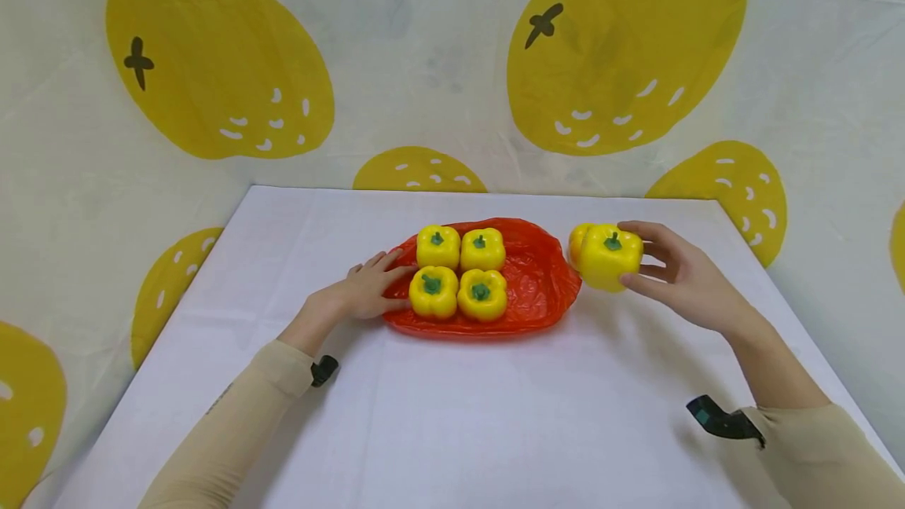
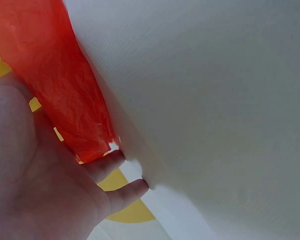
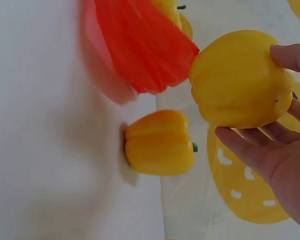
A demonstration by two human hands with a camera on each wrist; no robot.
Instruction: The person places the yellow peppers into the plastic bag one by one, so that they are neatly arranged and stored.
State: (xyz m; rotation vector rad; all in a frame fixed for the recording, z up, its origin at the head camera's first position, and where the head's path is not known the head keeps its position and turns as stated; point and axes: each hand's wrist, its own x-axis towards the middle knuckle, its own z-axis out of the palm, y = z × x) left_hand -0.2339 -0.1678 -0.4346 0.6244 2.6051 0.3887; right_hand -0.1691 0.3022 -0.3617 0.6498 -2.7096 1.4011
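My right hand [image 1: 682, 273] grips a yellow bell pepper [image 1: 610, 259] by its right side, held above the table just right of a red plastic bag [image 1: 540, 289]. In the right wrist view, thumb and fingers curve round this pepper [image 3: 240, 80]. Behind it a second, more orange-tinted pepper [image 3: 160, 142] sits on the table, mostly hidden in the head view. Several yellow peppers [image 1: 482, 295] with green stems stand grouped in the bag's left half. At the bag's left edge rests my left hand [image 1: 364, 289], fingers extended and spread against the red plastic [image 2: 65, 90].
A white-covered table [image 1: 452, 415] lies beneath everything. Behind it hangs a pale cloth [image 1: 417, 45] printed with large yellow fruit. Dark wrist cameras [image 1: 721, 419] stick out from both beige sleeves [image 1: 240, 422].
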